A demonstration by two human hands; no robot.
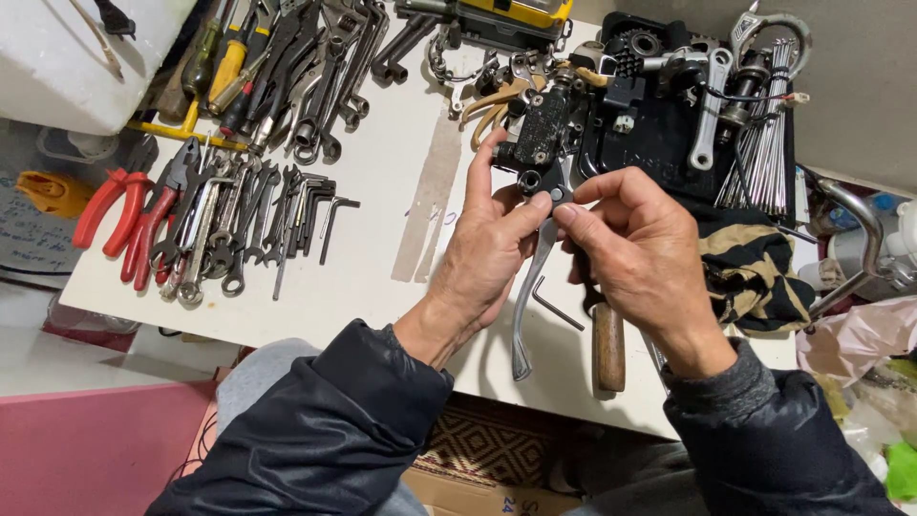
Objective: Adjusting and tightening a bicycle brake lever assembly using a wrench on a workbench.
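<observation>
My left hand (487, 253) and my right hand (640, 248) together hold a brake lever assembly over the white table (373, 277). Its black master cylinder body (542, 129) points away from me, and the silver lever blade (528, 306) hangs down toward me between the hands. Left thumb and fingers pinch the black pivot end; the right thumb and forefinger press on the same spot from the right. A small hex key (554, 304) and a wooden-handled tool (608, 346) lie on the table under my right wrist.
Rows of wrenches and hex keys (258, 225) and red-handled pliers (124, 215) lie at left. Screwdrivers (229, 62) sit at the back. A black tray of bike parts (659, 124), a spoke bundle (769, 134) and a camouflage cloth (755, 272) are at right.
</observation>
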